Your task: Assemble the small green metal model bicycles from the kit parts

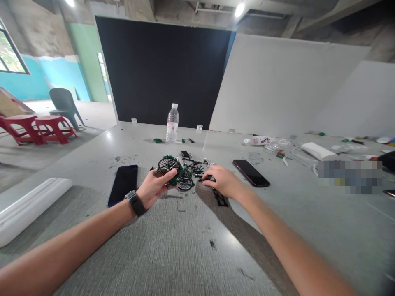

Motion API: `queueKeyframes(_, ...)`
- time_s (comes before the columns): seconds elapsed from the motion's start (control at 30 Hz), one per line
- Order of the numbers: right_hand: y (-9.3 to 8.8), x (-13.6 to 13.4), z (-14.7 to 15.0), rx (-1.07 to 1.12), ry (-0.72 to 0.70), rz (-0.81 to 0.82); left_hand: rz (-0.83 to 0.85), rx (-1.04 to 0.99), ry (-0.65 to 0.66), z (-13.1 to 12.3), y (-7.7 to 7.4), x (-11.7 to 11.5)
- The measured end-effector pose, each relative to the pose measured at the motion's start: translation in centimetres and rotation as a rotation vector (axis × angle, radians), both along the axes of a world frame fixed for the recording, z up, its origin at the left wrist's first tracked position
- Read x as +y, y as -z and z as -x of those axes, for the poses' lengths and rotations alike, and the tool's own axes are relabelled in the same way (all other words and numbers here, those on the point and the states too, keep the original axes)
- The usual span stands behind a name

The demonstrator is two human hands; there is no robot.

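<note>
A green model bicycle with black spoked wheels is gripped by my left hand, thumb on top and fingers below. Its second wheel hangs low near the table, and I cannot tell whether it touches. Just to the right, my right hand is low over the table with fingers curled together around something small and dark. What that is stays hidden by the fingers. Loose black plastic parts lie between the hands, and a black frame-like part lies under my right hand. A thin bent hex key rests in front.
A blue-edged phone lies left and another phone right. Behind stands a water bottle near small green pieces. A white long object lies far left. A bottle on its side and cables clutter the right.
</note>
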State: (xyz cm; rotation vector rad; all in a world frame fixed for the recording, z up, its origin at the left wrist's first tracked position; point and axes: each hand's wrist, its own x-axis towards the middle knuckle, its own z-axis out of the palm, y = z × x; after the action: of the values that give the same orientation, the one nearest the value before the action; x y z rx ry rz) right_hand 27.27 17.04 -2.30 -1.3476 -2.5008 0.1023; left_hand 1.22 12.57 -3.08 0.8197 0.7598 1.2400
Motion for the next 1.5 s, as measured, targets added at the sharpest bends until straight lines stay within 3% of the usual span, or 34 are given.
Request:
queueKeyframes(0.47,-1.2,-1.2,1.2,0.087,0.032,0.034,-0.055,0.103,0.026,-0.6,0.9,-0.5)
queueKeyframes(0.7,-2.6,-2.6,3.1,0.420,-0.035,0.081,-0.091,0.142,0.032,-0.8,1.0,-0.6)
queueKeyframes(0.9,-2.4,-3.5,4.7,0.602,-0.049,0.146,-0.104,0.137,0.030,-0.7,1.4,-0.4)
queueKeyframes(1.5,-2.6,-4.1,4.9,0.590,-0.029,0.080,-0.102,0.153,0.026,-0.8,1.2,-0.4)
